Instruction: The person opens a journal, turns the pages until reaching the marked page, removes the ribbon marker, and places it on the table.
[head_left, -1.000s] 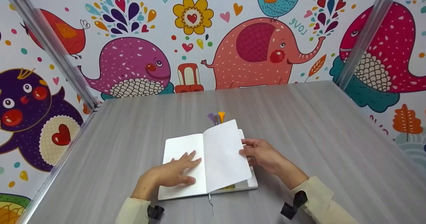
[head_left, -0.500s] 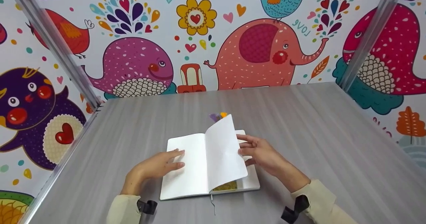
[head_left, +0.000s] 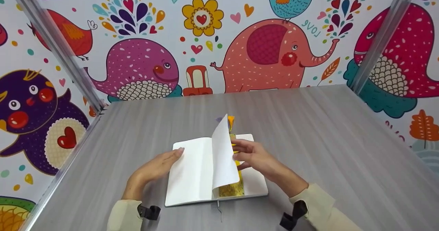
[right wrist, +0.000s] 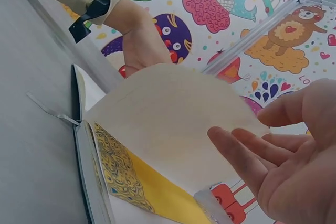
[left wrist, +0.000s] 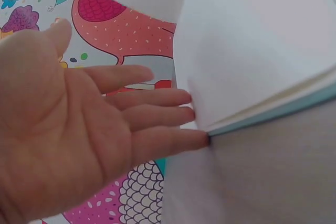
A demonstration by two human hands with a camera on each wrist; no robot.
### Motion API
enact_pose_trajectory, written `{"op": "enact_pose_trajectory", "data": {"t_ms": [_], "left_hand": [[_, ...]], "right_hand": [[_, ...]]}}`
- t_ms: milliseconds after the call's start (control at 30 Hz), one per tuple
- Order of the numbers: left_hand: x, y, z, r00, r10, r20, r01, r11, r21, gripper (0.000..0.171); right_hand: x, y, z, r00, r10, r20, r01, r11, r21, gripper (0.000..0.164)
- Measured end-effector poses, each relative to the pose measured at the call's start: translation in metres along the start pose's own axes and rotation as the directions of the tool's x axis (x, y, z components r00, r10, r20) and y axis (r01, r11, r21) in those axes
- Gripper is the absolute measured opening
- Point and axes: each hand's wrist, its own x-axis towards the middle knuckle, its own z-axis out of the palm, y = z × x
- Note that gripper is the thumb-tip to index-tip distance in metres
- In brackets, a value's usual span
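An open notebook (head_left: 192,176) with blank white pages lies on the table, a loose page (head_left: 223,155) standing up near its middle. The thumb and fingers of my right hand (head_left: 260,159) pinch this page's free edge; in the right wrist view it reaches in between them. Under the page lies a yellow strip (right wrist: 157,192) with a dark patterned end, like a bookmark. Orange (head_left: 231,121) and purple tassels show beyond the top edge. My left hand (head_left: 154,167) rests at the notebook's left edge, its fingers (left wrist: 168,140) straight in the left wrist view.
A thin grey ribbon (head_left: 219,210) trails from the notebook's spine onto the wood-grain table (head_left: 308,128). Walls with cartoon animals (head_left: 267,59) and metal posts (head_left: 75,62) enclose the table. Both sleeves carry a black strap (head_left: 149,212).
My right hand has moved left with the page, which stands steeper and uncovers more of the yellow strip. My left hand has slid from the left page to its outer edge.
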Motion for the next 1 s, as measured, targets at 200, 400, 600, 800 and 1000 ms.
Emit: {"op": "enact_pose_trajectory", "data": {"t_ms": [200,400,600,800,1000], "left_hand": [[-0.001,-0.004,-0.004,0.998,0.056,0.008,-0.056,0.998,-0.04,0.066],[0.001,-0.005,-0.003,0.996,0.084,0.012,-0.082,0.989,-0.122,0.068],[0.002,-0.009,-0.004,1.0,0.0,0.017,0.005,0.955,-0.298,0.077],[0.001,-0.014,-0.009,1.0,0.014,0.022,-0.005,0.929,-0.369,0.073],[0.0,-0.018,-0.012,0.999,0.037,0.04,-0.018,0.918,-0.395,0.072]], "right_hand": [[0.005,-0.004,0.012,0.992,-0.046,0.117,0.05,0.998,-0.028,0.052],[0.009,-0.003,0.031,0.981,-0.048,0.187,0.08,0.983,-0.168,0.048],[0.011,0.006,0.048,0.977,-0.076,0.198,0.138,0.938,-0.317,0.049],[0.012,0.016,0.056,0.968,-0.067,0.24,0.183,0.846,-0.501,0.053],[0.014,0.021,0.061,0.954,-0.067,0.291,0.226,0.8,-0.555,0.053]]}}
